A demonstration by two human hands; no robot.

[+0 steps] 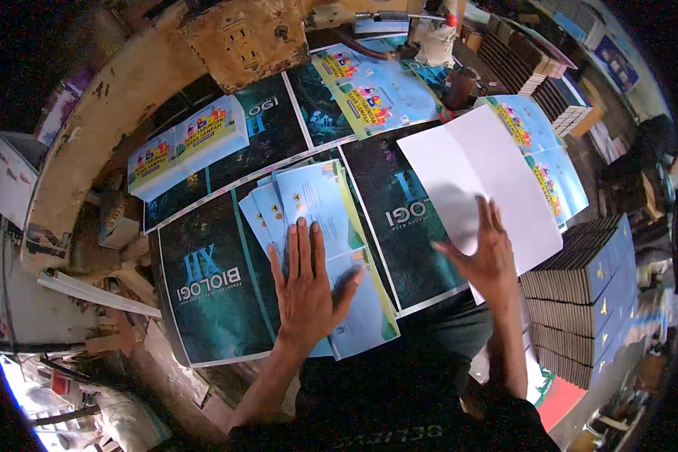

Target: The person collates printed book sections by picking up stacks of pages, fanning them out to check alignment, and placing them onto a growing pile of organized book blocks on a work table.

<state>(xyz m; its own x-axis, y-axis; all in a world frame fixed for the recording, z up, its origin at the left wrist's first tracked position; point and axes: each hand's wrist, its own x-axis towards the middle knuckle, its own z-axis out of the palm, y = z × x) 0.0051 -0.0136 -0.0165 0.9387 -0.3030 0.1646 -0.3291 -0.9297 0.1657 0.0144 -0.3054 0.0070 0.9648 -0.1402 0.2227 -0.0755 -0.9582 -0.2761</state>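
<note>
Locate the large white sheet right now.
In the head view, the white sheet is right of centre, partly beneath the right hand, with the tall booklet stack to its lower right.

Black shirt (384, 395), pale chest lettering (422, 432); forearms (267, 380), hands (306, 294) bare.

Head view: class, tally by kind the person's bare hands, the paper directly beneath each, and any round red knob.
Bare hands: 2 (left hand, right hand)
Fanned light-blue pile: 1
White top sheet: 1
Round red knob: 1
Total: 5
</note>
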